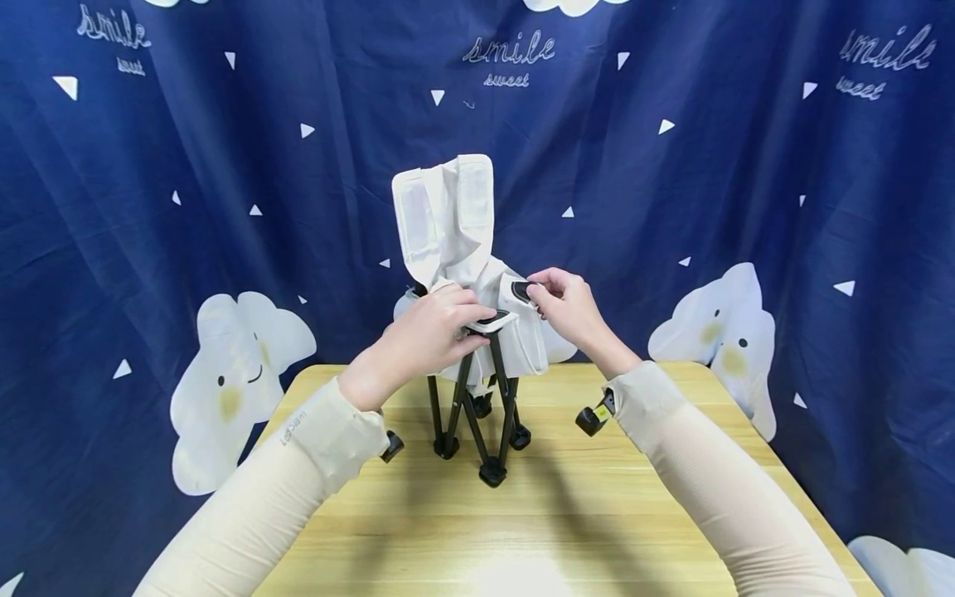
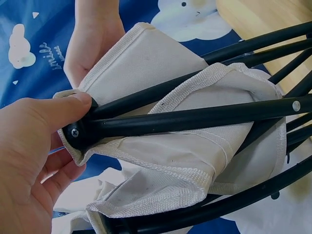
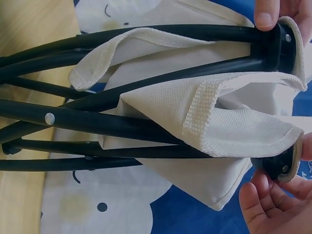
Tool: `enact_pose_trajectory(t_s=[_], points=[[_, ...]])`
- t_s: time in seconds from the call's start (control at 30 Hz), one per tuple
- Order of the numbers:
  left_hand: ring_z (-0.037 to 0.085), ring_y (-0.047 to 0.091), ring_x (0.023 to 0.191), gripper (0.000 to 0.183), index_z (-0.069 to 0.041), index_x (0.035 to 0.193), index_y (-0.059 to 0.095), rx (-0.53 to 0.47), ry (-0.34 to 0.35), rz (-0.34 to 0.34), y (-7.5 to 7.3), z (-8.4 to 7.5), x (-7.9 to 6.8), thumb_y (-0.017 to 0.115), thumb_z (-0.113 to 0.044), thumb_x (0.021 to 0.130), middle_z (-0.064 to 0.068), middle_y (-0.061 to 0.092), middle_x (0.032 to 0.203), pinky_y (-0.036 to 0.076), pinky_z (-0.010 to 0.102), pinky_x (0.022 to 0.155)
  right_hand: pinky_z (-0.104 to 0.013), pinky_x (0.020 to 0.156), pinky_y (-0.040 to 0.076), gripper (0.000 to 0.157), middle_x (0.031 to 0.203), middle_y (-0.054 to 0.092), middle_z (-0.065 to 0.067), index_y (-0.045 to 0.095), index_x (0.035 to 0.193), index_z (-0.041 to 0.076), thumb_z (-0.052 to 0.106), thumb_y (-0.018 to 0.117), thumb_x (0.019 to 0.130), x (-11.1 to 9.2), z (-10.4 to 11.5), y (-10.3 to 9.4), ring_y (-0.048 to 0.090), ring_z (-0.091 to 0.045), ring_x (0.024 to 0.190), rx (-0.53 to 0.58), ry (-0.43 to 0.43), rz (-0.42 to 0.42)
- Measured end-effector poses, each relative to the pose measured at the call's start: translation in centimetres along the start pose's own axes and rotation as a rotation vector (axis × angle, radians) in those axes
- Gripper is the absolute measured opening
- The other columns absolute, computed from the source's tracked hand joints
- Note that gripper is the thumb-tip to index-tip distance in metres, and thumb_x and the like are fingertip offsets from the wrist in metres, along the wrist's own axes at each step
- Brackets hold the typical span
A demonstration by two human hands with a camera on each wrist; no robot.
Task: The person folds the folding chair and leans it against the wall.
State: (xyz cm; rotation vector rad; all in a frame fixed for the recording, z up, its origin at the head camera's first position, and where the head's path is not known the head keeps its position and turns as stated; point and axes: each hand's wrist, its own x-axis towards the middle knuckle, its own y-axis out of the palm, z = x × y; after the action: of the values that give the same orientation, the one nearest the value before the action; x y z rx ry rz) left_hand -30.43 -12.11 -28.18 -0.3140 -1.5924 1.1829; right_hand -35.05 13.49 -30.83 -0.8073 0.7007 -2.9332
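Note:
A folding camp chair with off-white fabric and black tube legs stands partly folded on the table, its legs bunched close together. My left hand grips one black-capped fabric corner at the front. In the left wrist view, the thumb of the left hand lies over the corner joint, with the fingers beneath. My right hand pinches another corner with a black patch, to the right. In the right wrist view, fingers of the right hand curl around that corner's joint. Fabric hangs in folds between the tubes.
The wooden table carries the chair near its far edge. Behind it hangs a dark blue curtain with white clouds, triangles and lettering. A small black device sticks out below the right sleeve cuff.

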Motion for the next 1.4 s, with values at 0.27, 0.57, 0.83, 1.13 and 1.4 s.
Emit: enact_pose_trajectory(t_s=[0.27,0.57,0.83,1.13,1.4], points=[[0.026,0.07,0.092,0.033,-0.007,0.118,0.083,0.054,-0.015,-0.007,-0.2,0.0,0.1,0.091,-0.014,0.087,0.005,0.075,0.096,0.061,0.038,0.08,-0.021,0.061,0.049,0.024,0.077,0.066,-0.003,0.075,0.116,-0.004,0.014,0.066,0.103,-0.3,0.4,0.1,0.058,-0.007,0.065,-0.009,0.002,-0.012],[0.024,0.071,0.087,0.032,-0.009,0.117,0.083,0.069,-0.029,-0.029,-0.2,0.2,0.0,0.092,-0.014,0.086,0.004,0.077,0.094,0.061,0.039,0.073,-0.021,0.059,0.047,0.018,0.079,0.068,-0.012,0.074,0.111,-0.002,0.013,0.069,0.101,-0.6,0.6,0.4,0.057,-0.006,0.063,0.015,-0.019,-0.016],[0.024,0.074,0.086,0.032,-0.01,0.117,0.083,0.096,-0.062,-0.038,-0.3,0.5,-0.2,0.09,-0.012,0.086,0.004,0.08,0.099,0.063,0.042,0.073,-0.022,0.061,0.046,0.017,0.073,0.065,0.005,0.073,0.107,-0.001,0.015,0.075,0.1,-0.8,0.5,0.4,0.057,-0.012,0.067,0.006,-0.071,-0.007],[0.025,0.078,0.094,0.031,-0.008,0.121,0.082,0.063,-0.063,-0.046,-0.1,1.2,-0.5,0.087,-0.01,0.09,0.007,0.082,0.109,0.064,0.044,0.083,-0.021,0.066,0.05,0.018,0.081,0.072,-0.003,0.072,0.106,0.001,0.015,0.079,0.097,-1.3,0.8,-0.1,0.063,-0.009,0.07,0.023,-0.086,0.062],[0.026,0.078,0.104,0.033,-0.005,0.123,0.081,0.023,-0.053,-0.073,0.3,2.1,-0.8,0.086,-0.006,0.091,0.008,0.082,0.114,0.063,0.044,0.094,-0.018,0.067,0.051,0.024,0.085,0.071,-0.007,0.07,0.109,-0.004,0.005,0.084,0.092,-1.7,0.5,-0.4,0.062,-0.007,0.072,0.049,-0.123,0.108]])
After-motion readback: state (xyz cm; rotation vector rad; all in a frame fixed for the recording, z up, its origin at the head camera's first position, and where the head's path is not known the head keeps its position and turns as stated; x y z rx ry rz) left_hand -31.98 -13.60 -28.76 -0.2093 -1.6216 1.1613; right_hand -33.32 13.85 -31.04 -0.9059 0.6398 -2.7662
